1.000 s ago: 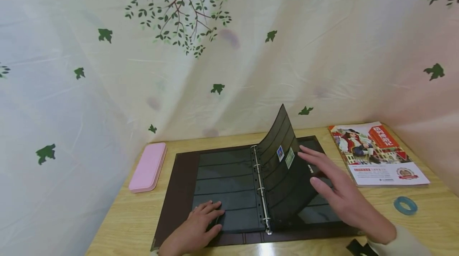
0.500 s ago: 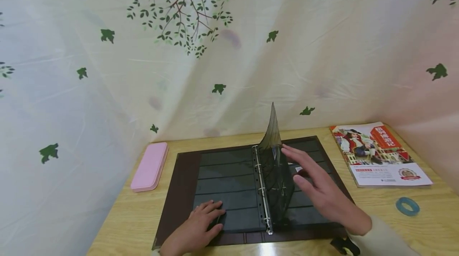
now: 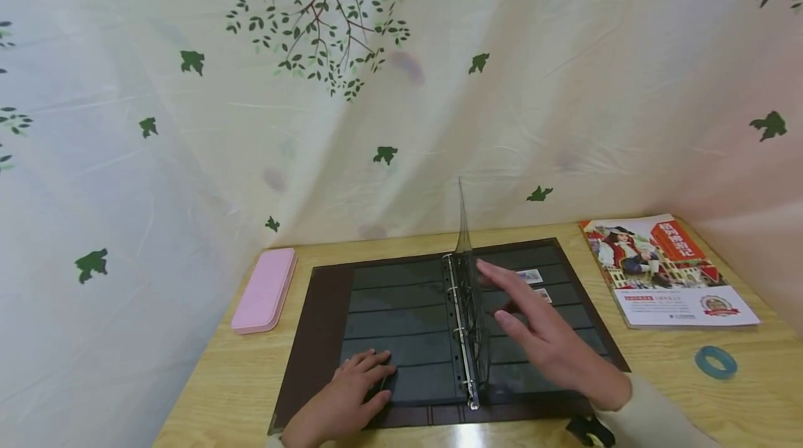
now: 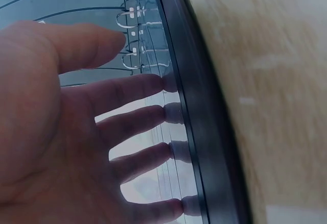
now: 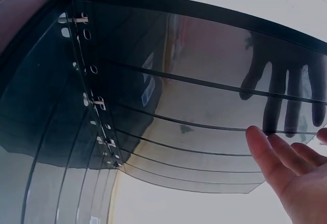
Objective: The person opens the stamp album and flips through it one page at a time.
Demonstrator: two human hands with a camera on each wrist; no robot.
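An album binder (image 3: 323,322) with a dark brown cover lies spread on the table, its black pocket pages held by a metal ring spine (image 3: 464,343). One page (image 5: 204,117) stands nearly upright at the rings, seen almost edge-on in the head view. Extended fingers of my right hand (image 3: 552,347) are right at this page's right face, with their reflection showing on it in the right wrist view. Two small stamps (image 3: 530,276) sit in the right-hand page beneath. My left hand (image 3: 341,389) rests with spread fingers on the lower left page (image 3: 398,326).
A pink case (image 3: 266,290) lies left of the binder. To the right are an illustrated book (image 3: 668,274) and a blue tape ring (image 3: 716,362). A leaf-printed curtain (image 3: 351,176) hangs behind the wooden table (image 3: 213,371).
My right hand has moved left, swinging the page from a rightward lean to nearly upright. The right-hand page and its stamps have come into view. My left hand stays in place.
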